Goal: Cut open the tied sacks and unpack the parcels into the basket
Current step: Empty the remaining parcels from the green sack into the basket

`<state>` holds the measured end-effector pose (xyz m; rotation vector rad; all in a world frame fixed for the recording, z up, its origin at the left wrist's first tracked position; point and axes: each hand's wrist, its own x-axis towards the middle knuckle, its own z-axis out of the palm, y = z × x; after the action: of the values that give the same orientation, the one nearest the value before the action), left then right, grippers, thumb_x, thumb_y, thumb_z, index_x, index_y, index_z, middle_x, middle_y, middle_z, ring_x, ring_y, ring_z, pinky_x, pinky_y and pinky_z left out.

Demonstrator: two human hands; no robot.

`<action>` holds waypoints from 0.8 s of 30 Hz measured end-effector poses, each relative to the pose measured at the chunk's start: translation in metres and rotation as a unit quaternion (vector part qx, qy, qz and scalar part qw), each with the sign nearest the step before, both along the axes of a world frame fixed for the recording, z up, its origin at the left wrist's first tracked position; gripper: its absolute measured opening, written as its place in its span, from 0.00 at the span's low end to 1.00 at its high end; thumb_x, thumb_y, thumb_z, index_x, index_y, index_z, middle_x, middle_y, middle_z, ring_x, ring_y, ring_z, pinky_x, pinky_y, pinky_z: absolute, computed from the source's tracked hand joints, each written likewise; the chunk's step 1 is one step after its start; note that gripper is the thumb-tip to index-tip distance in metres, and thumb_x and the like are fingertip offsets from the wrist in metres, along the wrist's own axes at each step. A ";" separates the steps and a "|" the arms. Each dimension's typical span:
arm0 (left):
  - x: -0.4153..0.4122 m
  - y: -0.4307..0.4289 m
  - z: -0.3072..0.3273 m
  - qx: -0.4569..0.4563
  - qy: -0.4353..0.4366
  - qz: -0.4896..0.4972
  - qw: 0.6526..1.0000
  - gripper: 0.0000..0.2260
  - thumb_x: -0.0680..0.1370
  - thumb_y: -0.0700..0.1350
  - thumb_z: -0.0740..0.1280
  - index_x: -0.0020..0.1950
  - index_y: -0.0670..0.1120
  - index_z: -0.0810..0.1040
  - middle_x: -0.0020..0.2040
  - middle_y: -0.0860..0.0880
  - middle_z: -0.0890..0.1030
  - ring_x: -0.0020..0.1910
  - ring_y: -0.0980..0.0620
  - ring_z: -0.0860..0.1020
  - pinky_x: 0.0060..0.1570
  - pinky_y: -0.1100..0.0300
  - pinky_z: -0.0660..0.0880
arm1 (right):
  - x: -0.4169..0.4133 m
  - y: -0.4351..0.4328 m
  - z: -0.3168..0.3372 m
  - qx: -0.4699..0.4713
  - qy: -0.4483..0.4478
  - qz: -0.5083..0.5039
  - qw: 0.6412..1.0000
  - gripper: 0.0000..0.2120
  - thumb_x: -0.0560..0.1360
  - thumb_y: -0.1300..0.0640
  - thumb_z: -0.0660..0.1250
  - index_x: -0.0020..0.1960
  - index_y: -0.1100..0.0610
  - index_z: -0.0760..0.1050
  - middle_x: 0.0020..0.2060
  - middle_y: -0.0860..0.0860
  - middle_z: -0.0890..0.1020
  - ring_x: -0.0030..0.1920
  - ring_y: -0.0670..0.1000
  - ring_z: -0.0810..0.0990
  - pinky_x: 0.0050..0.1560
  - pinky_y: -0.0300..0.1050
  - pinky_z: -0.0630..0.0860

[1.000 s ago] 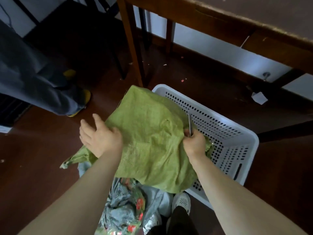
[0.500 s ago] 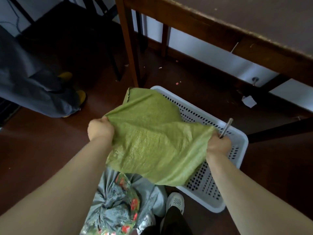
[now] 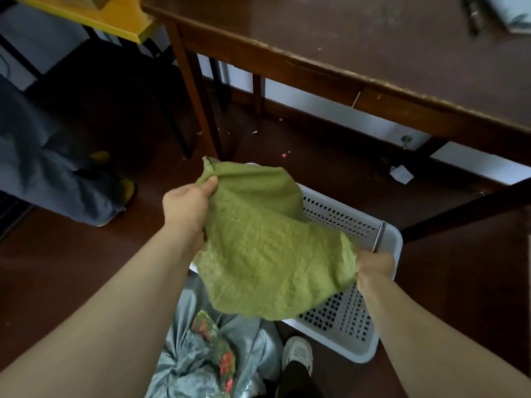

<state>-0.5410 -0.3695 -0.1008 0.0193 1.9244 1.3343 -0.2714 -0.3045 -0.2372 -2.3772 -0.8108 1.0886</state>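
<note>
Seemingly emptied, a green woven sack (image 3: 267,248) hangs stretched above the white perforated basket (image 3: 362,353), likely to shake out parcels. The left hand (image 3: 186,205) pinches its top hem; the right hand (image 3: 373,265) clutches the opposite edge with a slim metal blade (image 3: 378,237). A grey tied sack (image 3: 184,366) lies on the floor.

The green sack (image 3: 258,248) hides most of the basket (image 3: 395,242) and the right hand's (image 3: 375,265) fingers.
</note>
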 end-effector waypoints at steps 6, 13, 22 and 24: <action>-0.002 -0.022 -0.028 -0.101 0.036 -0.044 0.993 0.12 0.72 0.50 0.68 0.34 0.44 0.75 0.36 0.47 0.78 0.39 0.45 0.77 0.42 0.55 0.73 | -0.022 -0.002 0.009 -0.018 0.044 0.061 0.997 0.13 0.78 0.58 0.63 0.57 0.65 0.77 0.30 0.54 0.74 0.29 0.54 0.71 0.34 0.46 0.69; -0.001 -0.046 -0.044 -0.174 0.026 -0.242 0.954 0.20 0.72 0.54 0.72 0.45 0.35 0.81 0.42 0.42 0.84 0.43 0.44 0.82 0.54 0.50 0.78 | -0.106 -0.001 0.024 -0.071 0.199 0.130 0.969 0.20 0.76 0.46 0.67 0.60 0.59 0.72 0.42 0.58 0.84 0.17 0.45 0.58 0.19 0.37 0.60; -0.015 -0.099 -0.061 -0.262 -0.053 -0.399 0.877 0.10 0.70 0.46 0.75 0.35 0.43 0.76 0.35 0.47 0.77 0.37 0.50 0.73 0.41 0.59 0.66 | -0.140 -0.033 -0.009 -0.147 0.158 0.166 0.962 0.11 0.73 0.64 0.71 0.53 0.64 0.74 0.38 0.55 0.79 0.26 0.48 0.71 0.19 0.38 0.64; -0.016 -0.103 -0.062 -0.276 -0.034 -0.345 0.896 0.10 0.72 0.46 0.74 0.46 0.40 0.79 0.44 0.45 0.79 0.42 0.51 0.74 0.46 0.60 0.68 | -0.145 -0.035 -0.002 -0.109 0.200 0.095 0.969 0.05 0.74 0.64 0.68 0.50 0.61 0.75 0.36 0.53 0.76 0.24 0.47 0.67 0.17 0.36 0.62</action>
<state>-0.5565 -0.4723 -0.1629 0.3372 1.9046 0.3007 -0.4162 -0.3395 -0.2393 -2.1604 -0.8150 1.7459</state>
